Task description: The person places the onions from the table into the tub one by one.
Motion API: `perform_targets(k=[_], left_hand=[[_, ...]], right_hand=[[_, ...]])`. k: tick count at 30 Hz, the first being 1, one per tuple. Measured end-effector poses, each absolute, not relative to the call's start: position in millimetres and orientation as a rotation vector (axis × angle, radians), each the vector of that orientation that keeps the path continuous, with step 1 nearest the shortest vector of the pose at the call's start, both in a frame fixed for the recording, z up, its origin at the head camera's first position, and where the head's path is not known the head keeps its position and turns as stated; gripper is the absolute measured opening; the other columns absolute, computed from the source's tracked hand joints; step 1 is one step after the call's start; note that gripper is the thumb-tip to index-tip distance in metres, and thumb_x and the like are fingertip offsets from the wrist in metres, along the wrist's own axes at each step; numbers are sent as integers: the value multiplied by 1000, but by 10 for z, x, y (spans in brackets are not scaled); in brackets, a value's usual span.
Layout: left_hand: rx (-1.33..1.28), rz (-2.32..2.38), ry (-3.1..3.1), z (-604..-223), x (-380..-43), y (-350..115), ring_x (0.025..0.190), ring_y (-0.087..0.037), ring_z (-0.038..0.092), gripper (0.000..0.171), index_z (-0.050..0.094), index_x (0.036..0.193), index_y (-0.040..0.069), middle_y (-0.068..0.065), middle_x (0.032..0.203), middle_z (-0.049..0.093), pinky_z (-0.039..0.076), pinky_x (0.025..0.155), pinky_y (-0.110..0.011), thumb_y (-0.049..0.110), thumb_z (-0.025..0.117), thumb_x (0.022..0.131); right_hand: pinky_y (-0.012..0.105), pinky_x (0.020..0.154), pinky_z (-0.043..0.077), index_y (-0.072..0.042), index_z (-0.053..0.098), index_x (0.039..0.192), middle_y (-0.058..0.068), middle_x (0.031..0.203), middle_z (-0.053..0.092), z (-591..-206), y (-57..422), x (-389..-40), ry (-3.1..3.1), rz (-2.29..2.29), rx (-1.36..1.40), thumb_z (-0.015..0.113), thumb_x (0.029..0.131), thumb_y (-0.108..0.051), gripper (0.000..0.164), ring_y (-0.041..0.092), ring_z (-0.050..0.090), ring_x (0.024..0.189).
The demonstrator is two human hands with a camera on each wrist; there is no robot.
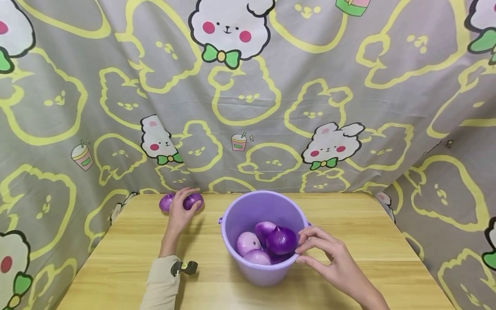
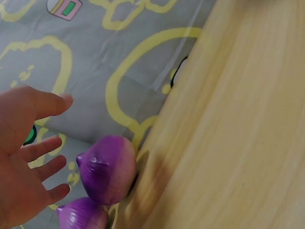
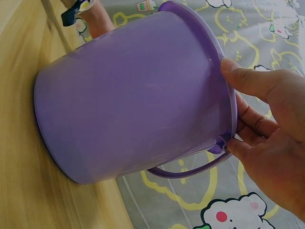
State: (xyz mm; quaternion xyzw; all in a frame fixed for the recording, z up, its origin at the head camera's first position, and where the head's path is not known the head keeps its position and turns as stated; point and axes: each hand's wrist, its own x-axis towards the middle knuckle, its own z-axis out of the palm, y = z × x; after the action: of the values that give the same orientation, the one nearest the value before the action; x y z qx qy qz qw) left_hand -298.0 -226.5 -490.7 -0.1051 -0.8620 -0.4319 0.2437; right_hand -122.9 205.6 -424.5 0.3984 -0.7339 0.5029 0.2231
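Observation:
Two purple onions lie side by side at the table's far left edge; one onion [image 1: 166, 202] [image 2: 85, 214] is left of the other onion [image 1: 195, 200] [image 2: 107, 169]. Over them is my left hand [image 1: 184, 206] [image 2: 28, 157], fingers spread and slightly bent, with a gap to the onions in the left wrist view. A purple bucket [image 1: 263, 275] [image 3: 128, 100] stands upright at the middle of the table. My right hand [image 1: 335, 258] [image 3: 271, 109] pinches its rim on the right, thumb outside and fingers over the edge. Inside the bucket sit several onions [image 1: 281, 241], the lower ones partly hidden.
The wooden table [image 1: 348, 224] ends at a grey patterned curtain [image 1: 255, 163] behind and at both sides. A handle [image 3: 190, 171] hangs from the bucket. On the left wrist is a strap with a small black device [image 1: 189, 268].

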Motion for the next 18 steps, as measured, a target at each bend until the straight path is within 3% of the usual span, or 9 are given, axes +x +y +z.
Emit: perform_targets(k=[6, 18], left_hand=[[-229, -1167, -2405, -4954, -3006, -2273, 132, -55, 44, 42, 68, 128, 8, -27, 146, 48, 28, 109, -74, 9, 80, 87], [-202, -1153, -2441, -5069, -3099, -2267, 132, -54, 42, 39, 69, 123, 3, -26, 148, 47, 32, 107, -72, 9, 81, 87]], right_hand=[[26, 109, 45, -14, 74, 102, 7, 111, 64, -4261, 2056, -1226, -2032, 1384, 1098, 82, 67, 21, 50, 19, 59, 118], [26, 109, 45, -14, 74, 102, 7, 111, 64, -4253, 2052, -1226, -2035, 1404, 1104, 82, 69, 20, 47, 19, 59, 118]])
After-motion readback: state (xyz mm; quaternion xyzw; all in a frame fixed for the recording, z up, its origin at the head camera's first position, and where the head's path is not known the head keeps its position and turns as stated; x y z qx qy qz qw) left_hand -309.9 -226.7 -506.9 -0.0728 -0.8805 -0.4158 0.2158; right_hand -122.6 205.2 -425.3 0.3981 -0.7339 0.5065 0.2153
